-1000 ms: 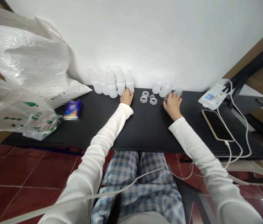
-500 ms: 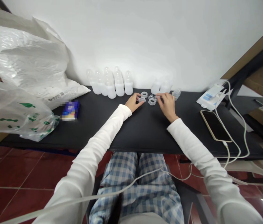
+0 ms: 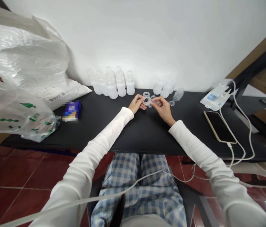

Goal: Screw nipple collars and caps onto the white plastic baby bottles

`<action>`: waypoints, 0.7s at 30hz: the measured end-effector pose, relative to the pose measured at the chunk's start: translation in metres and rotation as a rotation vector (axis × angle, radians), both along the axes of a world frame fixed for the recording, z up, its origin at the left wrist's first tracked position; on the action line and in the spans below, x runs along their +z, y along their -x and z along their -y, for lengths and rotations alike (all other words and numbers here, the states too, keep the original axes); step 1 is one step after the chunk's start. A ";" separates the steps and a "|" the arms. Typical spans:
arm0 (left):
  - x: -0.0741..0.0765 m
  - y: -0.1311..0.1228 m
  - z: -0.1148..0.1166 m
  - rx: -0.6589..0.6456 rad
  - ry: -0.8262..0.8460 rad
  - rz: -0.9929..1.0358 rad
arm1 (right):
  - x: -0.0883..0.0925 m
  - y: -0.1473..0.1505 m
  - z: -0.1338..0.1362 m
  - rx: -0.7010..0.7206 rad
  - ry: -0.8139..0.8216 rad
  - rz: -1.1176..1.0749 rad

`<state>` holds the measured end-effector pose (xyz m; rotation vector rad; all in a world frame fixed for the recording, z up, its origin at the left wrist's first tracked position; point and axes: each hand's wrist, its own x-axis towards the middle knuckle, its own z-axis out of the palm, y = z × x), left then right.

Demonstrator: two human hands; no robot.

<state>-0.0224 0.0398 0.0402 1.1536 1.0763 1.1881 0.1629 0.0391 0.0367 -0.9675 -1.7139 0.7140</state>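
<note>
My left hand pinches a clear plastic ring just above the black table. My right hand faces it, fingers pinched on a small clear piece held against the ring. One more clear ring lies behind them, and a small clear part sits to the right. Several capped white baby bottles stand along the wall to the left. Two open white bottles and a stack of clear caps stand at the right.
Large plastic bags fill the table's left end, with a blue packet beside them. At the right lie a phone on a white cable, a white box, and cardboard boxes on a dark shelf.
My left hand came away from the bottles and picked up a ring. My right hand moved left from the clear caps, took a small piece, and both hands have met above the table.
</note>
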 end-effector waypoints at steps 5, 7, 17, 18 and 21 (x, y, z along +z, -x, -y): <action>-0.003 -0.007 0.005 -0.065 -0.047 -0.037 | -0.001 -0.001 -0.002 -0.055 -0.088 0.036; -0.006 -0.008 0.006 -0.092 -0.058 -0.034 | -0.001 -0.002 -0.002 -0.069 -0.121 0.068; -0.014 -0.006 0.006 -0.066 -0.175 -0.043 | -0.007 0.000 -0.005 -0.035 -0.099 0.027; -0.014 -0.006 0.005 -0.046 -0.182 -0.047 | -0.008 0.000 -0.005 -0.030 -0.085 0.010; -0.013 -0.005 0.006 -0.009 -0.222 -0.076 | -0.012 0.001 -0.006 0.003 -0.093 0.046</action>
